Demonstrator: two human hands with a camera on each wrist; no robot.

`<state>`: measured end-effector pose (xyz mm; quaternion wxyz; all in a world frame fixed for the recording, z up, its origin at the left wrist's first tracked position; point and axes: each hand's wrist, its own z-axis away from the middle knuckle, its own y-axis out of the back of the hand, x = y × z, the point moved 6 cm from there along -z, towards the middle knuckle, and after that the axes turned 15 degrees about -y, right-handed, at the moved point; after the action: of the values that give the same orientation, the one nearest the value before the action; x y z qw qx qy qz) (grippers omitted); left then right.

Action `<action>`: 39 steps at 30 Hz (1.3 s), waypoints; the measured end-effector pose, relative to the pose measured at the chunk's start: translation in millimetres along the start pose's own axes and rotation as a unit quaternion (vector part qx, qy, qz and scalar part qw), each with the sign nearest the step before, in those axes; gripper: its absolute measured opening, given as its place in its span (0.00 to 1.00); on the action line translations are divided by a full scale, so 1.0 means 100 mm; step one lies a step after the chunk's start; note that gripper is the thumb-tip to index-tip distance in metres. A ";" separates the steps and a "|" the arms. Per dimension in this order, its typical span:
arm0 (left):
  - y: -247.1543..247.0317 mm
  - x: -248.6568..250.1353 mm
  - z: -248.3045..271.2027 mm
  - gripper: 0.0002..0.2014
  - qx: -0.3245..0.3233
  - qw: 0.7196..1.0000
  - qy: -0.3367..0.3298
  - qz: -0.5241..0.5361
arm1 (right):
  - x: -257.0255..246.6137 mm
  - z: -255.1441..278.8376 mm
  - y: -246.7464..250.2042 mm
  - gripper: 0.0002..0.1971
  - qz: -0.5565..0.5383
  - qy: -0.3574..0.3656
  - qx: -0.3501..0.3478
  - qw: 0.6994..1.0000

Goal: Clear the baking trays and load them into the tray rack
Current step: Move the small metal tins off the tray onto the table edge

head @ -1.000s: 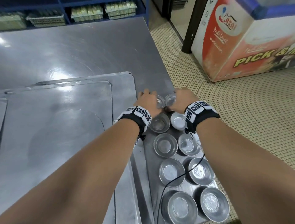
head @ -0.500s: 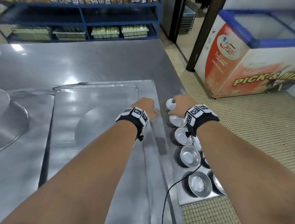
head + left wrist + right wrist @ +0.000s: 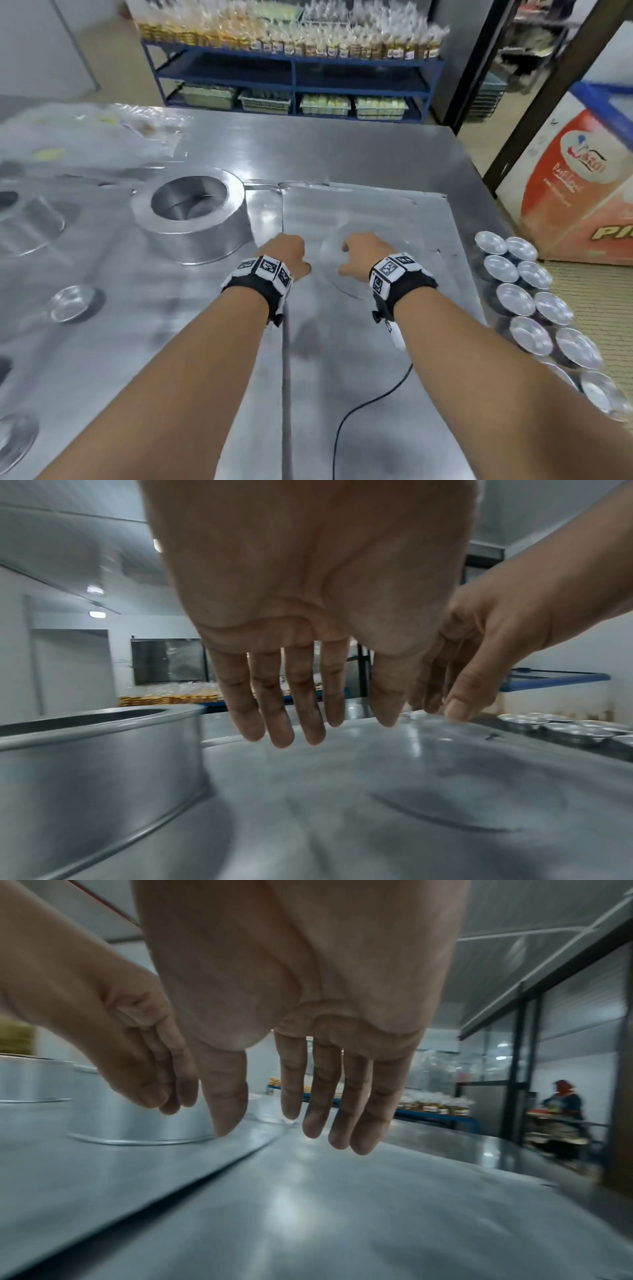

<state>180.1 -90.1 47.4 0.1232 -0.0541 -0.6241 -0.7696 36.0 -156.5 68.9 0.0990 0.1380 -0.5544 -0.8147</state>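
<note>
Just below both hands' fingers (image 3: 281, 718): flat baking tray (image 3: 394, 219), untouched (fingers straight, empty).

A steel worktable (image 3: 342, 150) fills the foreground under glaring ceiling light. Behind it stands a blue shelving unit (image 3: 294, 78) stacked with packaged goods and crates. To the right, small beige floor tiles (image 3: 596, 308), an orange-and-white chest freezer (image 3: 575, 192), and a dark doorframe (image 3: 534, 99). Walls are pale panelling.
</note>
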 end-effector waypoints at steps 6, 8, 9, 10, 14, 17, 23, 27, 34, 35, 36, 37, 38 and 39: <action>-0.06 -1.39 1.12 0.19 0.021 0.992 0.125 0.023 | -1.51 0.29 -0.57 0.23 0.018 0.098 -0.033 0.994; -0.10 -1.82 1.49 0.19 0.024 0.985 0.166 0.035 | -1.98 0.38 -0.73 0.22 0.026 0.128 -0.037 0.991; -0.13 -2.03 1.67 0.20 0.023 0.982 0.186 0.039 | -2.20 0.42 -0.81 0.22 0.030 0.141 -0.041 0.989; -0.16 -2.22 1.85 0.20 0.026 0.978 0.204 0.042 | -2.43 0.46 -0.89 0.21 0.035 0.158 -0.042 0.986; -0.27 -2.88 2.51 0.23 0.059 0.950 0.303 0.037 | -3.26 0.59 -1.19 0.23 0.055 0.220 -0.051 0.973; -0.38 -3.28 2.90 0.29 0.069 0.924 0.374 0.047 | -3.80 0.69 -1.37 0.25 0.071 0.259 -0.048 0.962; -0.66 -3.78 3.45 0.24 0.058 0.865 0.485 0.117 | -4.52 0.79 -1.64 0.29 0.052 0.301 -0.039 0.951; -0.83 -4.01 3.45 0.29 0.029 0.865 0.478 0.150 | -4.71 0.75 -1.81 0.36 0.051 0.298 -0.068 0.951; -0.71 -3.95 3.46 0.14 0.050 0.873 0.453 0.174 | -4.79 0.71 -1.89 0.38 0.039 0.283 -0.064 0.956; -0.71 -3.96 3.46 0.16 0.051 0.872 0.455 0.174 | -4.77 0.71 -1.88 0.38 0.037 0.281 -0.060 0.957; -0.71 -3.98 3.47 0.18 0.053 0.870 0.457 0.179 | -4.76 0.71 -1.88 0.38 0.036 0.279 -0.060 0.958; -0.70 -3.98 3.46 0.20 0.052 0.870 0.456 0.180 | -4.74 0.70 -1.87 0.38 0.034 0.277 -0.062 0.958; -0.70 -3.99 3.45 0.21 0.048 0.871 0.455 0.178 | -4.71 0.71 -1.87 0.38 0.034 0.274 -0.064 0.959; -0.68 -4.00 3.45 0.23 0.046 0.872 0.456 0.171 | -4.68 0.71 -1.86 0.38 0.035 0.272 -0.064 0.960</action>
<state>523.5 307.5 -38.0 0.5259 0.2023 -0.5142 -0.6466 451.6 120.8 -25.5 0.2833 0.3279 -0.4575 -0.7765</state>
